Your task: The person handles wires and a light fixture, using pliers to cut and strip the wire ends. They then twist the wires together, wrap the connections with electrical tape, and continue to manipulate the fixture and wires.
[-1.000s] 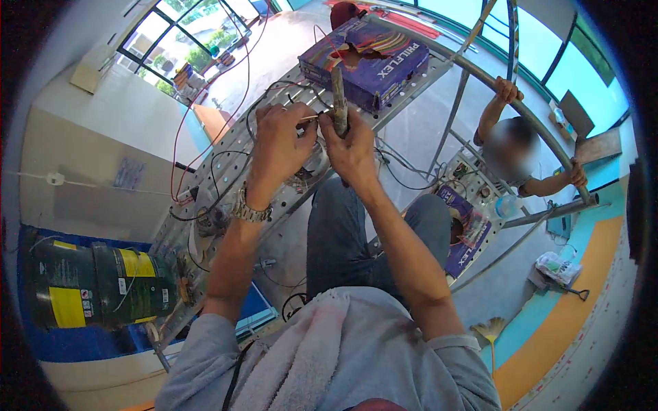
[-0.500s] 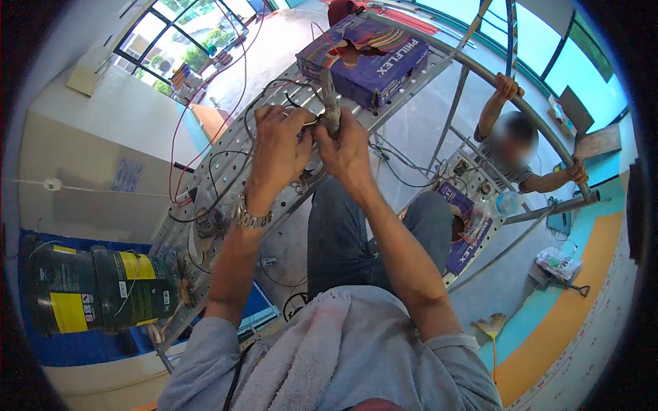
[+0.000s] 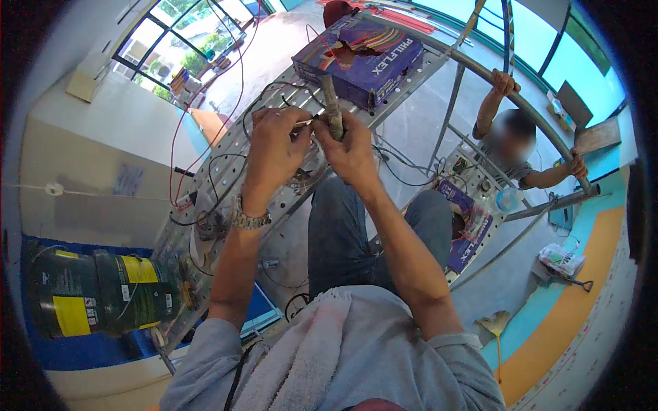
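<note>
My left hand (image 3: 277,147), with a metal watch on its wrist, is closed in a pinch on a thin wire (image 3: 303,123), pale along part of its length and dark toward the other hand. Fingers of my right hand (image 3: 348,147) wrap round a worn, greyish stick-like piece (image 3: 332,106) that points up and away from me; its lower end is hidden in the grip. Both hands meet fingertip to fingertip over a perforated metal platform (image 3: 233,140). Black cable (image 3: 271,88) loops behind them.
A torn purple PHILFLEX box (image 3: 384,65) lies beyond my hands. At right, a person (image 3: 510,140) grips the curved scaffold pipe (image 3: 531,113). A second purple box (image 3: 469,253) and a bottle (image 3: 508,199) sit right of my knees. Dark buckets (image 3: 133,291) stand at left.
The left fingers have shifted slightly, and the pale part of the wire shows more plainly. My right hand keeps its hold on the greyish piece. The view has tilted a little.
</note>
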